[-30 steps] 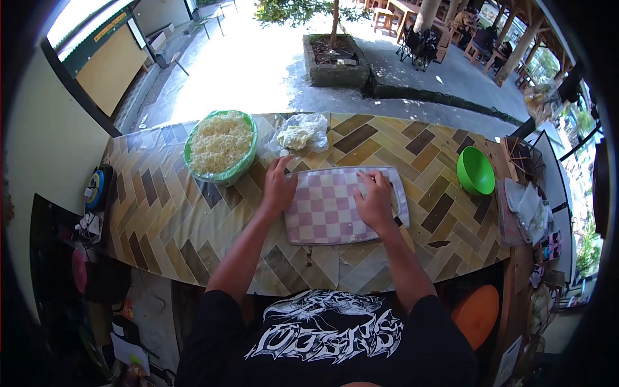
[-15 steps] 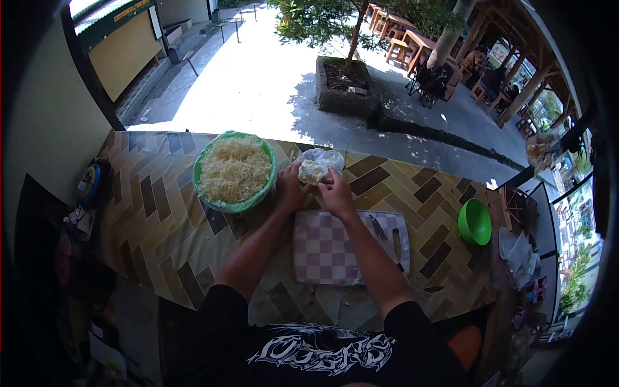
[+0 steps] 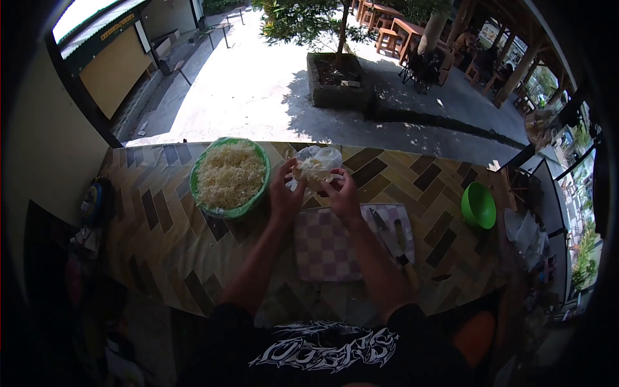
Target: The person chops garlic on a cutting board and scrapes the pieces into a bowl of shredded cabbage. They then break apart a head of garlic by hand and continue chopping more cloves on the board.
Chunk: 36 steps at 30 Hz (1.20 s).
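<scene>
Beyond the cutting board, my left hand [image 3: 285, 195] and my right hand [image 3: 343, 195] face each other with fingers curled in. Between them they grip a pale, ragged clump of food [image 3: 313, 169], whose exact kind I cannot make out. Just behind it lies a crumpled white plastic bag [image 3: 331, 155], partly covered by the clump and fingers. To the left of my left hand stands a green-lined bowl [image 3: 264, 187] heaped with pale, curly shreds [image 3: 229, 174].
A pink-and-white checked cutting board [image 3: 322, 251] lies near me, with a knife [image 3: 389, 235] on its right side. Further right is a green bowl [image 3: 478, 205], tilted, beside crumpled plastic [image 3: 525, 232]. The patterned tabletop [image 3: 167, 238] ends at a far edge facing a courtyard.
Both hands have lifted slightly off the bag, spread a little apart, and now hold the pale clump up between them. The camera view has shifted slightly.
</scene>
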Each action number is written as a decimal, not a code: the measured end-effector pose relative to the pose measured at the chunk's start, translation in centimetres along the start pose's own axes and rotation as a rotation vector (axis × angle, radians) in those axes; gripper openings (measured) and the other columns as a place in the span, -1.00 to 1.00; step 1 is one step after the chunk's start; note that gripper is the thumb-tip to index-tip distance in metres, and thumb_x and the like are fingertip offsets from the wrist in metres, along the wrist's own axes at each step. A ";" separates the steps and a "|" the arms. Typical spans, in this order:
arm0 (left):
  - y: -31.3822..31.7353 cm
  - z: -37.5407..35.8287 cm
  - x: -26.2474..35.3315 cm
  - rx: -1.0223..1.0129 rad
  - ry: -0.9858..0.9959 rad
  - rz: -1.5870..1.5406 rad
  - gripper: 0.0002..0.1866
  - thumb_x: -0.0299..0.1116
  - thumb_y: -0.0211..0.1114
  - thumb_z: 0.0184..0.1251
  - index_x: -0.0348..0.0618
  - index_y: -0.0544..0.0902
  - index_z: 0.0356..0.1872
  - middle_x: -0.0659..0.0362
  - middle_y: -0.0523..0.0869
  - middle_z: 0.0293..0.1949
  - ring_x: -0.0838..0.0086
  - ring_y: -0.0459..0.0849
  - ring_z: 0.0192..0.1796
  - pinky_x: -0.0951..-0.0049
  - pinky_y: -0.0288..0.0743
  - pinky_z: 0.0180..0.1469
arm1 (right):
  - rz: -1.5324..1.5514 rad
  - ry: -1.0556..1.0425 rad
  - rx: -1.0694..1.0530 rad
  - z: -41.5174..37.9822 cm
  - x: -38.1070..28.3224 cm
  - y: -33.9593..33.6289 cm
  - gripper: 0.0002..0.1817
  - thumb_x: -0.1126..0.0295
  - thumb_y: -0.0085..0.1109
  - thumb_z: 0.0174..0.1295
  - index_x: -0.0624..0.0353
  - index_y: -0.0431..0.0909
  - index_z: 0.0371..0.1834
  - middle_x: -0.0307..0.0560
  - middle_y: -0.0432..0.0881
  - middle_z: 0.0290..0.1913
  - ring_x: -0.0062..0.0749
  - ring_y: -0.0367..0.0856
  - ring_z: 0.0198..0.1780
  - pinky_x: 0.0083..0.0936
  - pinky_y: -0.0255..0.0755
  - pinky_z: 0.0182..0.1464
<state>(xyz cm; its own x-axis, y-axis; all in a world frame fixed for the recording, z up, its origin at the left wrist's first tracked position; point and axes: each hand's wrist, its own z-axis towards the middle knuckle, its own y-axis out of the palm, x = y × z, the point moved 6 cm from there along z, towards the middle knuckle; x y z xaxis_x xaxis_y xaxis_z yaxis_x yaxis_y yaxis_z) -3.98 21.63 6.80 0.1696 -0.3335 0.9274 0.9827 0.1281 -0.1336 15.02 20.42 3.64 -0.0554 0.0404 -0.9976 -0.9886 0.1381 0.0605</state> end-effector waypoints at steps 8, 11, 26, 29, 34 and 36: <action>5.3 -6.9 6.4 -0.131 0.109 -0.126 -0.50 -0.49 0.46 0.49 -0.36 0.63 0.41 -0.15 0.58 0.51 0.06 0.56 0.57 0.18 0.57 0.52 | -0.090 -0.151 0.017 -10.7 -6.5 -5.1 -0.26 0.46 0.39 0.50 0.37 0.23 0.65 0.05 0.72 0.24 -0.41 0.79 0.14 -0.46 0.68 0.17; 7.4 -9.4 8.1 -0.170 0.054 -0.172 -0.48 -0.49 0.44 0.51 -0.37 0.61 0.44 -0.13 0.54 0.55 0.09 0.55 0.58 0.18 0.55 0.55 | -0.118 -0.176 0.080 -13.9 -6.9 -7.3 -0.29 0.45 0.38 0.50 0.34 0.24 0.61 0.02 0.70 0.22 -0.40 0.76 0.18 -0.43 0.66 0.20; 12.6 -16.3 11.5 -0.553 0.251 0.053 -0.44 -0.63 0.42 0.30 -0.24 0.69 0.37 -0.04 0.65 0.45 0.06 0.62 0.51 0.13 0.52 0.53 | -0.026 -0.198 0.187 -22.6 -4.1 -15.2 -0.30 0.36 0.33 0.55 0.29 0.23 0.64 0.09 0.49 0.49 -0.24 0.60 0.45 -0.28 0.55 0.43; 13.3 -17.1 12.3 -0.550 0.308 0.043 -0.48 -0.60 0.39 0.35 -0.26 0.67 0.36 -0.11 0.67 0.42 -0.05 0.64 0.47 0.08 0.52 0.50 | -0.108 -0.195 0.191 -23.1 -4.6 -15.9 -0.26 0.38 0.35 0.54 0.30 0.26 0.69 0.14 0.50 0.55 -0.21 0.59 0.48 -0.29 0.52 0.46; 14.5 -18.3 12.6 -0.418 0.358 0.081 -0.50 -0.58 0.38 0.39 -0.30 0.66 0.37 -0.17 0.68 0.36 -0.08 0.65 0.44 0.06 0.53 0.48 | -0.146 -0.218 0.251 -23.5 -5.5 -16.0 -0.35 0.41 0.41 0.49 0.29 0.35 0.57 0.08 0.55 0.46 -0.23 0.61 0.44 -0.30 0.54 0.45; 14.5 -18.3 12.9 -0.398 0.303 0.051 -0.50 -0.57 0.39 0.39 -0.32 0.66 0.36 -0.17 0.70 0.32 -0.09 0.67 0.41 0.06 0.55 0.45 | -0.066 -0.230 0.290 -23.5 -4.9 -16.2 -0.37 0.40 0.44 0.47 0.28 0.36 0.51 0.04 0.57 0.41 -0.26 0.61 0.43 -0.31 0.54 0.44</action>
<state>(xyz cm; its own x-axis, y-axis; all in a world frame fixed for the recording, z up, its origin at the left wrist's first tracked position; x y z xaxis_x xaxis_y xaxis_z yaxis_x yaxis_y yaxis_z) 13.82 2.15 10.41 0.1744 -0.5997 0.7810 0.9145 -0.1953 -0.3542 27.98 -5.22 6.82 0.0728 0.2385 -0.9684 -0.9065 0.4206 0.0354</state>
